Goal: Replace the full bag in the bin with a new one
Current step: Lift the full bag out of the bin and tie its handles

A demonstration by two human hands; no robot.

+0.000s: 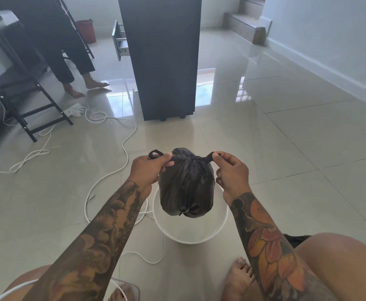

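Right between your hands hangs the full black bag (186,187), a plump, rounded bundle of thin, glossy, creased plastic, gathered into a knot at its top and puckered at its bottom. Your left hand (148,168) pinches one twisted tie end between thumb and fingers, and the loop of that end sticks out past your knuckles to the left. Your right hand (232,170) pinches the other tie end between thumb and forefinger, with its remaining fingers curled loosely. The two hands sit level with each other, one on each side of the knot, with the tie ends stretched taut between them.

Directly below the bag, under your wrists, stands the white bin (190,230), round and smooth-walled; the bag's lower part overlaps its open rim in this view, and whether it touches it cannot be told.

Left of your left forearm, a white cable (121,146) snakes in loose loops over the glossy beige floor tiles (297,148). Beyond your hands stands a tall, dark, matte cabinet (162,57) on small wheels, with a drawer open on its left side. Further left are a black-framed chair (36,101) and another person's bare feet (84,85).
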